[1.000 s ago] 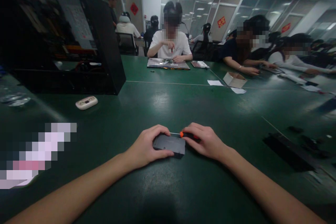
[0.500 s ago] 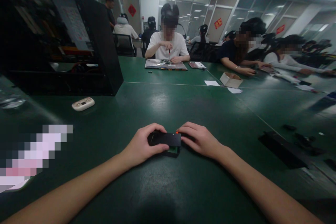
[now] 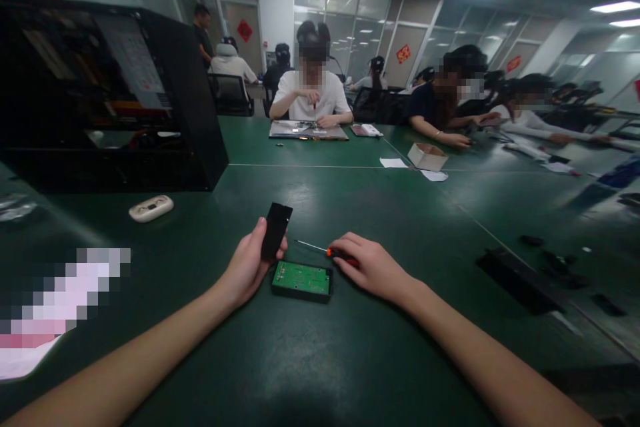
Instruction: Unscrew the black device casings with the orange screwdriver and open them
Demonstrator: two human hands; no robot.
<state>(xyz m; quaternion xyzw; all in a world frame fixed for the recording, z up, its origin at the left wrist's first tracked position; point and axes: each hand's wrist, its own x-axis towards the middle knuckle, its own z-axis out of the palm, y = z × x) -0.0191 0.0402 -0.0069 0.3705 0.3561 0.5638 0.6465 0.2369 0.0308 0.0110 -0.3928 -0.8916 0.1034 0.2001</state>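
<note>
My left hand [image 3: 253,260] is closed on a flat black cover [image 3: 277,230], held up tilted between thumb and fingers. Just right of that hand, a small black case [image 3: 303,295] lies on the green table, uncovered, with a green circuit board [image 3: 301,278] inside it. A screwdriver [image 3: 314,246] lies low over the table, its thin metal shaft pointing left. My right hand [image 3: 367,257] has its fingers curled round the orange-and-black handle, which is partly hidden beneath them.
An open black computer case [image 3: 200,107] stands at the back left. Before it sits a white earbud case [image 3: 151,209]. A long black part [image 3: 515,280] lies on the right. Across the table a person [image 3: 313,90] works on a flat panel [image 3: 307,130], near a small box [image 3: 427,156].
My left hand has lifted the cover off the case and moved left with it, baring the circuit board. The screwdriver's shaft now shows beside my right hand. The view has shifted slightly.
</note>
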